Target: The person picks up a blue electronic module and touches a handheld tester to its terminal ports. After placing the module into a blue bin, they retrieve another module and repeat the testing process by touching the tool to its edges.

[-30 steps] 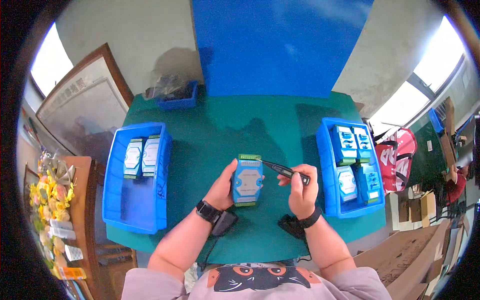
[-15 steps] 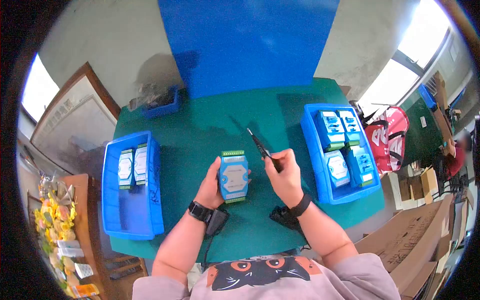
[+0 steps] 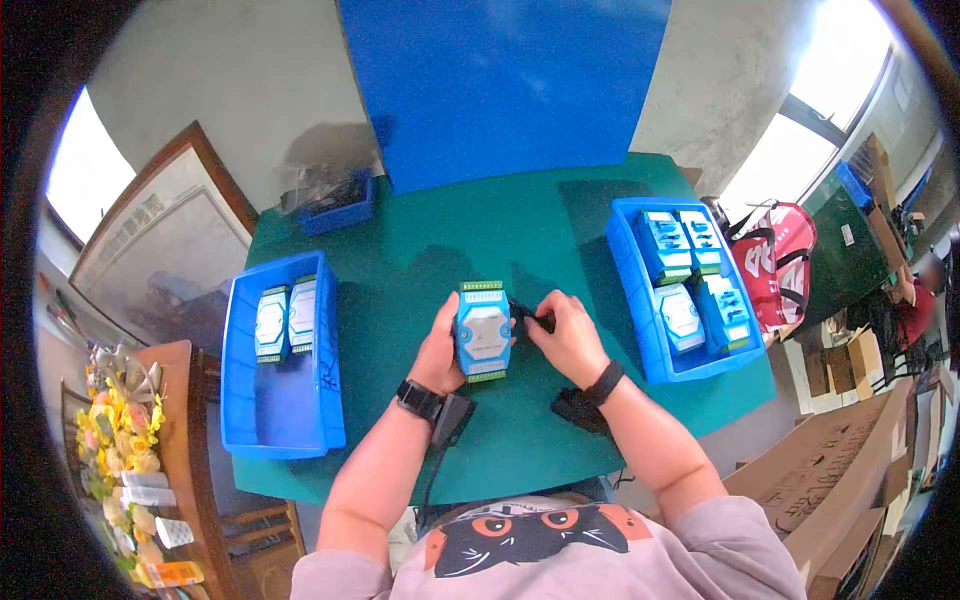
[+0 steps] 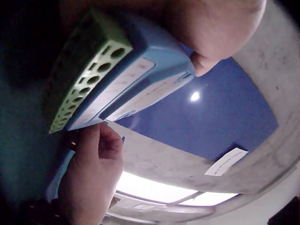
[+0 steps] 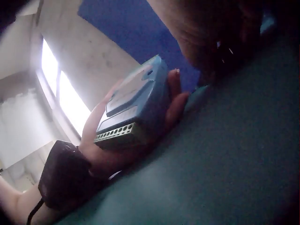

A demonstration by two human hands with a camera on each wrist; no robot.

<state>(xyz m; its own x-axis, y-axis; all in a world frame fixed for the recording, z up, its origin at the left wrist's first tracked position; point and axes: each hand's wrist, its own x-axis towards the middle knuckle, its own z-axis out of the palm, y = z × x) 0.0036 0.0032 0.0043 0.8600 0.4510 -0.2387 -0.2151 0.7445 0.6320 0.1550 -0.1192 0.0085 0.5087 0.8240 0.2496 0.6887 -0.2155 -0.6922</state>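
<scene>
The left hand [image 3: 437,354] grips a blue module [image 3: 483,335] with a pale label and green terminal strips at both ends, held upright above the table. In the left wrist view the green strip [image 4: 89,75] shows its row of round holes. Just right of the module, the right hand [image 3: 568,340] pinches a dark pen-like tool [image 3: 520,312], now pointing toward the module's upper right side. Whether its tip touches the module cannot be told. The right wrist view shows the left hand's fingertips [image 5: 176,101] around the module's side.
A blue bin [image 3: 332,400] at the left holds two modules. Another blue bin [image 3: 652,362] at the right holds several. At the back left of the green table [image 3: 540,215] stands a small blue box [image 3: 345,215] with dark contents. A red bag [image 3: 790,265] lies beyond the right edge.
The tool, raised and pointing up and away half a second ago, has swung down beside the module. The right hand has turned with it. The left hand still holds the module.
</scene>
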